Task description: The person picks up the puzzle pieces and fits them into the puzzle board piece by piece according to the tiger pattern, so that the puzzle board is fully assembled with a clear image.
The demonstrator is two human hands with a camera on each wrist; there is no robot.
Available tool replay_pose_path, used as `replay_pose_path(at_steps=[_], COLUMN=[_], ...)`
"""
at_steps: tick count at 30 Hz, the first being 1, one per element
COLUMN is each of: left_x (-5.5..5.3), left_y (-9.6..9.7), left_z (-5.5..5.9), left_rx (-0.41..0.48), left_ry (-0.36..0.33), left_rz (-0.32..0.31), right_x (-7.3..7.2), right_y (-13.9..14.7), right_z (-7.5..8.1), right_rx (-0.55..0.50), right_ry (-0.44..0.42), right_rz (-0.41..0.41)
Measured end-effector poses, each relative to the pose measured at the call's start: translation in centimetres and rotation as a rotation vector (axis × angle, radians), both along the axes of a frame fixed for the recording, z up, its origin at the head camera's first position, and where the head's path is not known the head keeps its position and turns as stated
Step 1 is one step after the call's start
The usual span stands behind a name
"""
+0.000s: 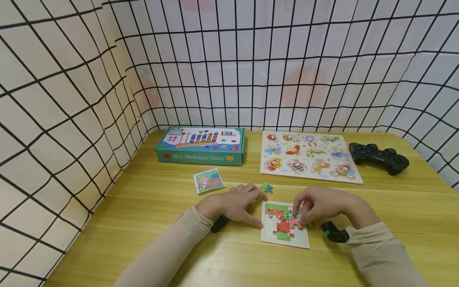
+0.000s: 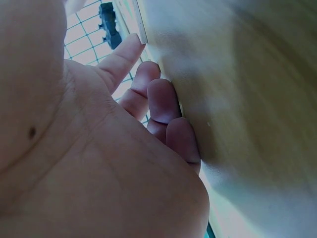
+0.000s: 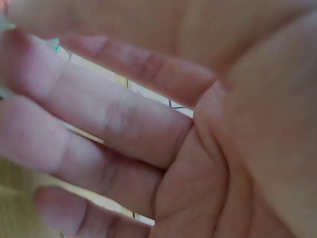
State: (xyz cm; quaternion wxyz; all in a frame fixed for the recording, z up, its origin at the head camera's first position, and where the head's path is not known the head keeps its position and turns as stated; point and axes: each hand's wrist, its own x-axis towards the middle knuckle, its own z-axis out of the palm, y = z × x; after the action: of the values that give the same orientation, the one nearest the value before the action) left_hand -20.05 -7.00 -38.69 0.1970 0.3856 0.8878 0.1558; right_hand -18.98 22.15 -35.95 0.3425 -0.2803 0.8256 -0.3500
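Observation:
A square puzzle board (image 1: 265, 235) with a pale frame lies on the table, partly filled with pieces of an orange tiger on green. My right hand (image 1: 319, 205) is over its right side, thumb and index finger pinching a pink-red puzzle piece (image 1: 295, 224) at the tiger picture's right edge. The fingers partly cover that piece. My left hand (image 1: 238, 203) steadies the board from the left, thumb at the left edge and index finger by the upper left corner. In the left wrist view its other fingers (image 2: 163, 99) rest loosely bent near the tabletop.
A loose green-and-blue puzzle piece (image 1: 266, 188) lies just beyond the board. Left of it is a small tiger picture card (image 1: 209, 181). Farther back are a Ring Challenge Game box (image 1: 201, 157), a wooden insect puzzle (image 1: 310, 161) and a black game controller (image 1: 378, 157).

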Motion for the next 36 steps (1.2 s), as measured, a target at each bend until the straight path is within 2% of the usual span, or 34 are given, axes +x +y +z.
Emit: replay_pose_path(at_steps=[13,24,27,31,34,36], left_x=[-0.1,-0.1,-0.1,-0.1,-0.1,-0.2], left_y=[-0.1,0.0,0.0,-0.1,-0.1,-0.1], left_z=[0.1,0.0,-0.1,-0.2,-0.3,-0.3], left_rx=[0.003,-0.001,0.002,0.007,0.005,0.004], left_ry=[0.003,0.024,0.025,0.026,0.022,0.019], left_rz=[-0.003,-0.008,-0.008,-0.003,0.001,0.004], right_x=[-0.2,0.0,0.1,0.0,-0.5,-1.2], right_y=[-0.7,-1.4,-1.4,-1.7,-2.2,-2.9], right_z=[-0.3,-0.2,0.0,0.0,0.0,0.0], right_rx=[0.03,0.066,0.074,0.063,0.072,0.091], right_ry=[0.099,0.139,0.171,0.248,0.304,0.352], right_rz=[-0.002,-0.033,-0.044,-0.104,-0.151,-0.153])
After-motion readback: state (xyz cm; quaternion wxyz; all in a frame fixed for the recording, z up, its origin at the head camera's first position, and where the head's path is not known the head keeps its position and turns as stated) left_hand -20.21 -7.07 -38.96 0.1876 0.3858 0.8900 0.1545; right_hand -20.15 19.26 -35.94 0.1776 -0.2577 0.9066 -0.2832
